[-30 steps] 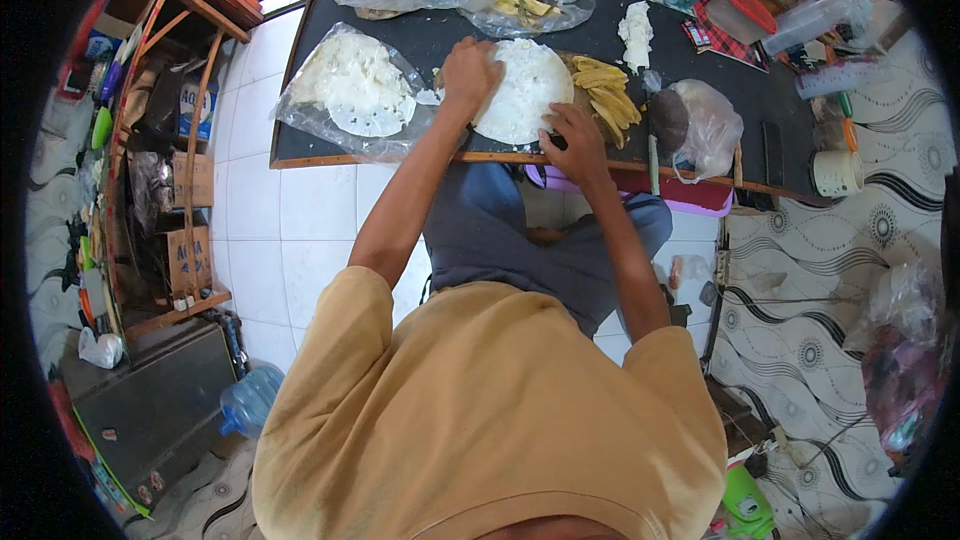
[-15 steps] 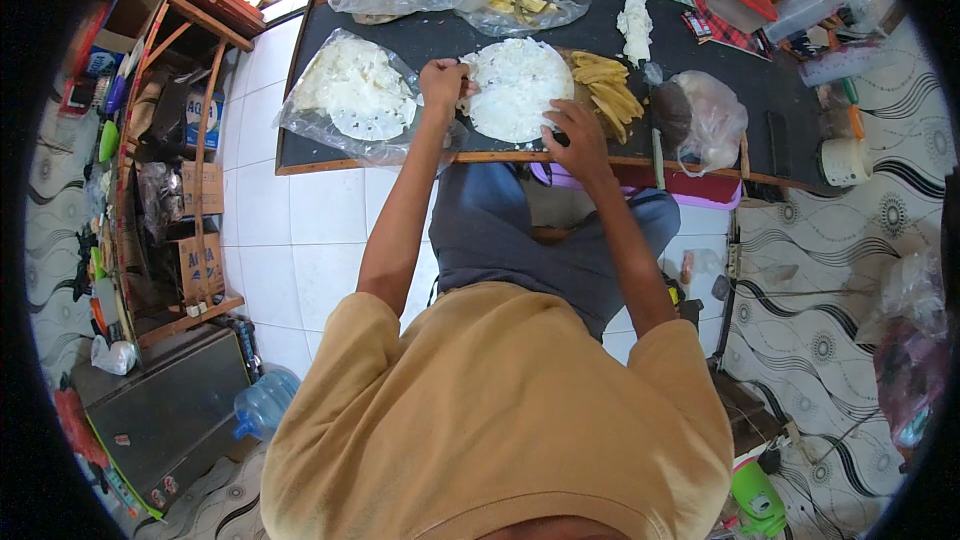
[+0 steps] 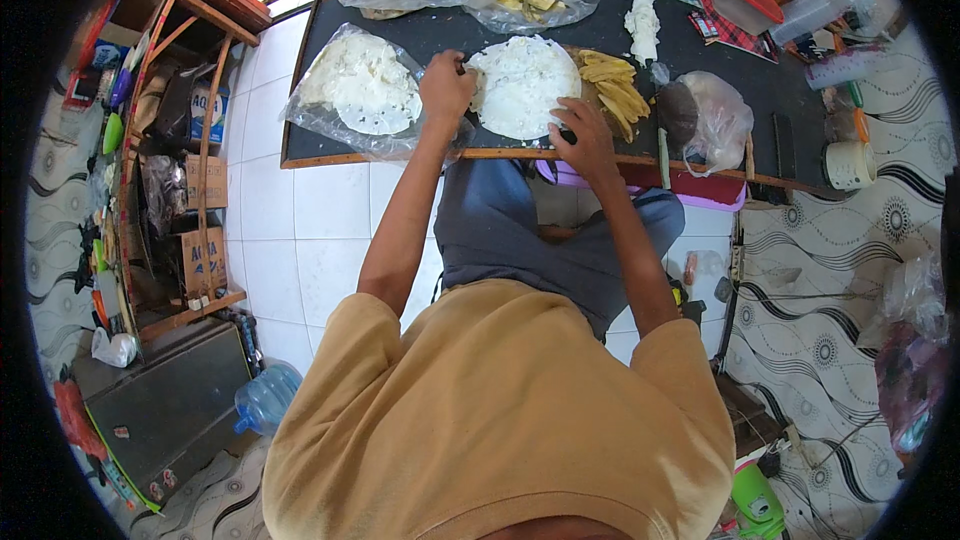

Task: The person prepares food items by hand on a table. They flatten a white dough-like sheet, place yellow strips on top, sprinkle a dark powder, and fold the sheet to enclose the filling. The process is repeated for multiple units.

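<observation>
Touching the round white sheet [image 3: 525,85]: your right hand [image 3: 585,138], fingers loosely bent over its lower right edge; can't tell if they're pinching it.
Left hand [image 3: 447,90]: half curled at the sheet's left edge, can't tell what's in it tbh.
Sheet spot: near edge of the black table [image 3: 690,55], between bagged white sheets [image 3: 365,90] and yellow strips [image 3: 618,90].
Shelf print: blue lettering on a brown carton [image 3: 203,260], plus a blue-and-white printed pack [image 3: 213,110].

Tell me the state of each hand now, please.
Left hand: curled beside the white round sheet; hold cannot be told.
Right hand: partly curled at its edge; hold unclear.
</observation>
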The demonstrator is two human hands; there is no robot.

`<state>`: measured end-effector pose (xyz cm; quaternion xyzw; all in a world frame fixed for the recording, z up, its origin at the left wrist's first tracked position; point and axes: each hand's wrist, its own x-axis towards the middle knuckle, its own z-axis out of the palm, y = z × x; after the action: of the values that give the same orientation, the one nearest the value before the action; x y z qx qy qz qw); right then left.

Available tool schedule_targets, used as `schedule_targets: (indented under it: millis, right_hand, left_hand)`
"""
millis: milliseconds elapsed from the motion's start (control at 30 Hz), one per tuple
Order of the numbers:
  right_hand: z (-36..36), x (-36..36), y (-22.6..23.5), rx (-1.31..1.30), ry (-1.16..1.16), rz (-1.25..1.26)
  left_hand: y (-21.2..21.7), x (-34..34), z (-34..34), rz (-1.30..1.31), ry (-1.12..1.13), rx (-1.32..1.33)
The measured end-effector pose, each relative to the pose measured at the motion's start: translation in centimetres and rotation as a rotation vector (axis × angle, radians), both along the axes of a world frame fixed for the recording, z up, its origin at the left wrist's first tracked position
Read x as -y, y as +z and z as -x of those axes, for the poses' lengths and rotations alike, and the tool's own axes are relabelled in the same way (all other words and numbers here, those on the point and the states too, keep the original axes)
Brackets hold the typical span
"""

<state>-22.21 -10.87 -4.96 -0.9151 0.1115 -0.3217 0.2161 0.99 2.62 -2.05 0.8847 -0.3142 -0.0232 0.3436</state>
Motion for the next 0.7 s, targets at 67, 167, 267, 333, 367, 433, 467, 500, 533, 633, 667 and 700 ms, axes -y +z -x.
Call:
schedule_targets:
  millis: [67, 167, 267, 333, 367, 433, 467, 500, 533, 633, 667, 700]
  right_hand:
    - [0.1, 0.0, 0.1, -0.018, 0.001, -0.014]
    - [0.0, -0.1, 0.4, -0.027, 0.009, -0.031]
    - [-0.1, 0.1, 0.2, -0.01, 0.014, -0.027]
    - [-0.1, 0.1, 0.2, -0.001, 0.011, -0.024]
    - [0.0, 0.1, 0.1, -0.003, 0.007, -0.025]
    - [0.0, -0.1, 0.0, 0.002, 0.003, -0.037]
    - [0.0, 0.0, 0.0, 0.007, -0.001, -0.045]
    - [0.1, 0.1, 0.0, 0.012, -0.008, -0.051]
    - [0.2, 0.0, -0.1, 0.062, -0.053, -0.135]
    - [0.7, 0.0, -0.4, 0.186, -0.162, -0.339]
    - [0.9, 0.2, -0.3, 0.212, -0.18, -0.381]
    - [1.1, 0.3, -0.3, 0.239, -0.199, -0.424]
  left_hand:
    - [-0.2, 0.1, 0.1, 0.034, -0.119, 0.131]
    - [-1.8, 0.2, 0.5, 0.039, -0.323, 0.337]
    - [-2.9, -0.1, 2.1, -0.076, -0.406, 0.441]
    - [-3.6, -0.5, 2.9, -0.075, -0.413, 0.508]
    - [-3.6, -0.5, 3.1, -0.067, -0.387, 0.5]
    - [-3.6, -0.4, 3.7, -0.051, -0.335, 0.484]
    - [-3.2, -0.3, 4.1, -0.027, -0.354, 0.486]
    - [-2.2, -0.1, 4.5, -0.001, -0.375, 0.489]
    - [-1.2, -0.1, 5.0, 0.026, -0.396, 0.492]
    - [0.3, -1.0, 6.9, 0.0, -0.624, 0.309]
    - [0.1, -1.3, 6.9, 0.012, -0.645, 0.315]
    - [-0.3, -1.5, 7.0, 0.024, -0.666, 0.322]
